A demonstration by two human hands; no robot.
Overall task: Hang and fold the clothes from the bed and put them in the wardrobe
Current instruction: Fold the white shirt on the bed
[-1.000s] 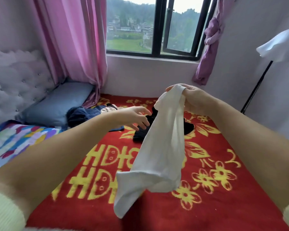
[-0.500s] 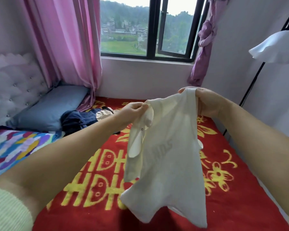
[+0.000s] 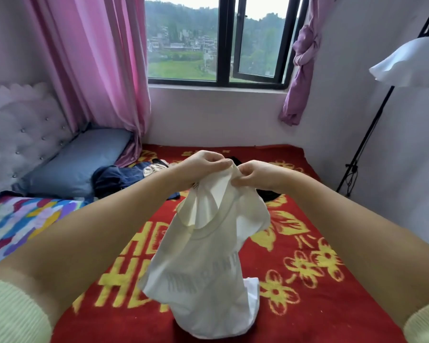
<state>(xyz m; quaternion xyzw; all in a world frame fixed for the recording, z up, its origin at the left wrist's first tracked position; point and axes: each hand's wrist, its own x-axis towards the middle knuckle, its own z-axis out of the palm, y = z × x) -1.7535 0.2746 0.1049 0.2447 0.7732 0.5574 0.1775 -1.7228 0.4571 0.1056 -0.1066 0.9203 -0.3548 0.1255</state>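
A white T-shirt (image 3: 208, 263) with grey lettering hangs in front of me above the red bed cover (image 3: 307, 280). My left hand (image 3: 203, 167) and my right hand (image 3: 255, 174) both pinch its top edge, close together, almost touching. The shirt's lower end reaches down to the cover. Behind my hands lie a dark blue garment (image 3: 119, 177), a small cream piece (image 3: 154, 169) and a black garment (image 3: 268, 194), the last partly hidden by my right arm.
A grey-blue pillow (image 3: 79, 162) and a multicoloured blanket (image 3: 22, 219) lie at the left by the padded headboard (image 3: 22, 134). Pink curtains (image 3: 97, 70) flank the window (image 3: 221, 40). A floor lamp with a white shade (image 3: 411, 63) stands at the right wall.
My hands have come together at the top of the shirt, which was spread wide between them before. The shirt now hangs bunched and lower.
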